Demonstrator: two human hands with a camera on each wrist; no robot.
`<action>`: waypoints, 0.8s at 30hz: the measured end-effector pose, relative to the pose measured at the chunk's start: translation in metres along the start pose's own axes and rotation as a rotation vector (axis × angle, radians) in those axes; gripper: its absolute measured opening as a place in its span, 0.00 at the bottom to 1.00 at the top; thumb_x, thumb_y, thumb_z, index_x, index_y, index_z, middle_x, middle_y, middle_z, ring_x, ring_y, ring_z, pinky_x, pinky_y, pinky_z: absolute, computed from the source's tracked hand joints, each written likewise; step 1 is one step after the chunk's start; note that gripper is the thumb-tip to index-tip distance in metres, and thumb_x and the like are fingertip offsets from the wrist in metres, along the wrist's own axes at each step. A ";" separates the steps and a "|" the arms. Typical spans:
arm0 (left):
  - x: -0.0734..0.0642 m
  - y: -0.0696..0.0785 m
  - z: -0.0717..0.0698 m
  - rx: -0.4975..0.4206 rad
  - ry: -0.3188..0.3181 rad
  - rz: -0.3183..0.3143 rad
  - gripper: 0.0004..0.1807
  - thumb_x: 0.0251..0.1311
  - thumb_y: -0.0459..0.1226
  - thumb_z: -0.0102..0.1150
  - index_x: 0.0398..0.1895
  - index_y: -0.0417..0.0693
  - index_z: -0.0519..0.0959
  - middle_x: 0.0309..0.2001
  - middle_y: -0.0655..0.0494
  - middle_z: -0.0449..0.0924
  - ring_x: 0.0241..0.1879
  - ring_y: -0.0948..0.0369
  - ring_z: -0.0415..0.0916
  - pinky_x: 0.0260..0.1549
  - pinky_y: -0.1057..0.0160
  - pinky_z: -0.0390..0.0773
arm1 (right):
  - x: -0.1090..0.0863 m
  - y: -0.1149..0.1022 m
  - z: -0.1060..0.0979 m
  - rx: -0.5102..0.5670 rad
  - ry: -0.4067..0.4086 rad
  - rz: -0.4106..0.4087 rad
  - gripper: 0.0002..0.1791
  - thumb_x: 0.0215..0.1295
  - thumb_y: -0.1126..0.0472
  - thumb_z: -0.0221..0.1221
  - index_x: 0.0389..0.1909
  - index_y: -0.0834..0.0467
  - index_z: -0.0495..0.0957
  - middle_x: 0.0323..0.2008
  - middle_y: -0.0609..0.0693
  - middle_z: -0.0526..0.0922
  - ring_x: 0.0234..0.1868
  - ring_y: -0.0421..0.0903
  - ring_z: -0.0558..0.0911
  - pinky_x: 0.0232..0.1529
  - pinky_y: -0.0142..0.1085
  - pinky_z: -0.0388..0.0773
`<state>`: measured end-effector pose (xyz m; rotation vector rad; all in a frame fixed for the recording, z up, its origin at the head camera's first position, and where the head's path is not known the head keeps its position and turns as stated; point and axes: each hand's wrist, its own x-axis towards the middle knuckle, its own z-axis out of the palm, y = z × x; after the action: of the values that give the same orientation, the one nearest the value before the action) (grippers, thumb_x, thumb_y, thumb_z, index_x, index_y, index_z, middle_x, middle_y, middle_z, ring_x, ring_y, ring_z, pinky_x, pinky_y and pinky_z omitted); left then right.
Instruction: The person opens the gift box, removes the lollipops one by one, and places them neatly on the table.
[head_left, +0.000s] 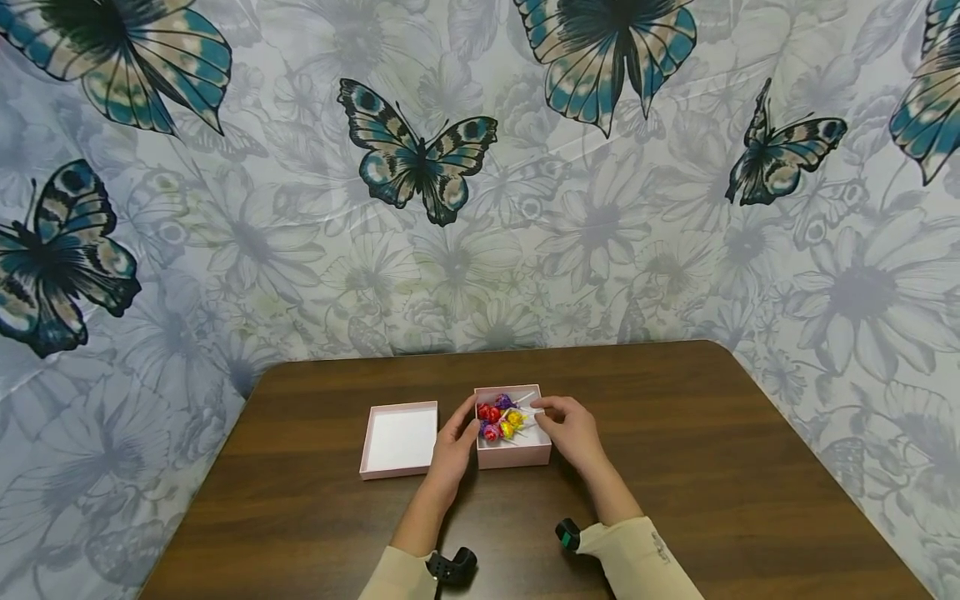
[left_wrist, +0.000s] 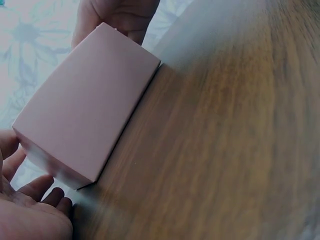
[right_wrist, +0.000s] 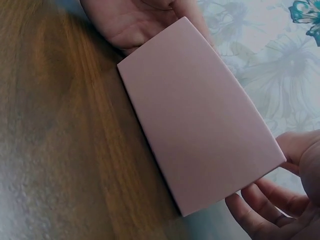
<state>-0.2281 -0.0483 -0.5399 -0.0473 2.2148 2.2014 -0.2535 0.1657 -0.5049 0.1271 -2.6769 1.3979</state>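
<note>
Left hand (head_left: 452,446): fingers relaxed against the left wall of a pink box (head_left: 513,455). Right hand (head_left: 576,432): fingers bent at its right rim, can't tell if they're pinching anything. Wrapped lollipops (head_left: 491,432) sit inside, mostly left. Pink lid's (head_left: 401,442) lying white-inside-up further left on the wood-grain worktop (head_left: 315,525), butterfly-print backdrop (head_left: 525,275) at the far side.

We take this for an indoor room, but we cannot tell whether it belongs to a home or is a spot arranged for recording. We look across a brown wood-grain table (head_left: 300,533) with rounded far corners, and behind it we see a faintly creased wall covering (head_left: 637,292) printed with teal-and-black butterflies (head_left: 422,158) and large, pale grey flowers (head_left: 862,292).
</note>
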 end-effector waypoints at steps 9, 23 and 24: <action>0.000 -0.001 -0.003 0.012 -0.016 0.014 0.26 0.76 0.40 0.48 0.74 0.63 0.65 0.78 0.51 0.58 0.79 0.44 0.48 0.75 0.36 0.51 | 0.000 -0.010 0.002 -0.077 0.033 -0.023 0.05 0.61 0.63 0.65 0.36 0.52 0.88 0.41 0.53 0.85 0.40 0.48 0.82 0.44 0.45 0.81; -0.002 -0.002 -0.006 0.030 -0.046 0.032 0.26 0.76 0.40 0.48 0.75 0.62 0.64 0.79 0.49 0.56 0.79 0.44 0.49 0.75 0.38 0.53 | -0.004 -0.011 0.005 -0.172 0.084 -0.090 0.05 0.58 0.66 0.66 0.33 0.54 0.88 0.33 0.51 0.83 0.33 0.45 0.77 0.35 0.37 0.75; -0.002 -0.002 -0.005 0.033 -0.046 0.031 0.26 0.76 0.40 0.48 0.75 0.62 0.64 0.79 0.50 0.56 0.79 0.44 0.49 0.75 0.38 0.53 | -0.004 -0.011 0.005 -0.179 0.090 -0.096 0.05 0.58 0.66 0.66 0.32 0.54 0.88 0.32 0.51 0.83 0.33 0.45 0.77 0.34 0.36 0.75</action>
<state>-0.2258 -0.0536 -0.5423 0.0380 2.2418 2.1583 -0.2482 0.1557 -0.4992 0.1687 -2.6670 1.1042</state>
